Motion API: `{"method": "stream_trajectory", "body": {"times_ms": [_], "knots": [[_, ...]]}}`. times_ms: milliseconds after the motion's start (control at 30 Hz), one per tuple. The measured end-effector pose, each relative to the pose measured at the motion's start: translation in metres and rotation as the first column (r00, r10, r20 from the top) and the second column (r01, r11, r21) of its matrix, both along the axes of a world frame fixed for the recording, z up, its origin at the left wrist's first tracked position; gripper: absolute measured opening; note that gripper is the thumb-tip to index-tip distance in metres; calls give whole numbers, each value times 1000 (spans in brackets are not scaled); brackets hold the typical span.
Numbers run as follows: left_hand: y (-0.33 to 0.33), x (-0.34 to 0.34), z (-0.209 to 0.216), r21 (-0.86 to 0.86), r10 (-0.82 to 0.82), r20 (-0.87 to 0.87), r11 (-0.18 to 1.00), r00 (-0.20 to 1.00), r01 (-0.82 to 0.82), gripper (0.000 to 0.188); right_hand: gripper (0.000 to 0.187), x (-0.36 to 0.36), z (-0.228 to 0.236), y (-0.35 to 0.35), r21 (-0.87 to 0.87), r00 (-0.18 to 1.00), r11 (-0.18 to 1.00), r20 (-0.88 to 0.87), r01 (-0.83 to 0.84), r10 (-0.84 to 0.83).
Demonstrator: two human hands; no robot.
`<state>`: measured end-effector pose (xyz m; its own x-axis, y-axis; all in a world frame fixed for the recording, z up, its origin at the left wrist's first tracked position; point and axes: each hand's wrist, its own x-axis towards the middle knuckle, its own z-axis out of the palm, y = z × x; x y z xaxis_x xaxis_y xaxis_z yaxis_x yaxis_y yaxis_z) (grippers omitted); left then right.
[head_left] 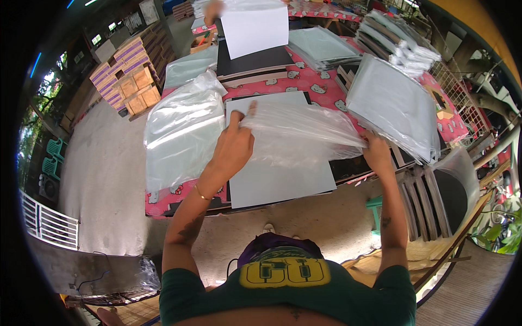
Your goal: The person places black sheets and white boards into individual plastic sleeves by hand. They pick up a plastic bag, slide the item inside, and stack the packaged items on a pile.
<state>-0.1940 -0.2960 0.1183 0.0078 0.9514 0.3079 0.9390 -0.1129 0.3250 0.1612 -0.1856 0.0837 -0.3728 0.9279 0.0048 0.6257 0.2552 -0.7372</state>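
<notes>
A clear plastic bag (310, 127) is stretched between my two hands, above a pale grey-white sheet (277, 185) on the table. At its left end my left hand (234, 145) grips the edge, one finger pointing up and slightly blurred. My right hand (378, 155) is closed on the bag's gathered right end. Black board shows around the pale sheet's edges. Left of my left hand lies a pile of clear plastic bags (182, 130). Beside my right hand rests a stack of plastic-wrapped grey sheets (391, 108).
A pink patterned cloth (318, 81) covers the table. Across it, another person's hand (213, 12) is by a white sheet (255, 32) over black boards (253, 61). More wrapped stacks (323, 46) lie at the far side. Boxes (130, 65) are piled left; wrapped dark boards (429, 201) stand right.
</notes>
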Motion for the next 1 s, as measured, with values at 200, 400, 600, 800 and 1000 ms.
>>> {"method": "stream_trajectory", "body": {"times_ms": [200,400,600,800,1000], "knots": [[-47,-52,-20,-142,-154,-233,982,960,123,39,38,38,-9,-25,-28,254,846,-959,-532,128],[-81,-53,42,608,-511,792,704,-333,367,14,38,-3,-27,-22,294,693,674,-53,-677,719],[-90,-68,25,-378,-278,622,712,732,592,44,65,5,-29,-27,-303,306,672,-945,-675,-118],[-98,-48,22,-164,189,958,978,-215,128,34,57,-19,-20,-30,-455,431,251,-350,-854,832],[-103,-76,-55,-382,-136,802,632,581,675,33,73,22,-74,-16,-360,233,270,-883,-893,-407]]}}
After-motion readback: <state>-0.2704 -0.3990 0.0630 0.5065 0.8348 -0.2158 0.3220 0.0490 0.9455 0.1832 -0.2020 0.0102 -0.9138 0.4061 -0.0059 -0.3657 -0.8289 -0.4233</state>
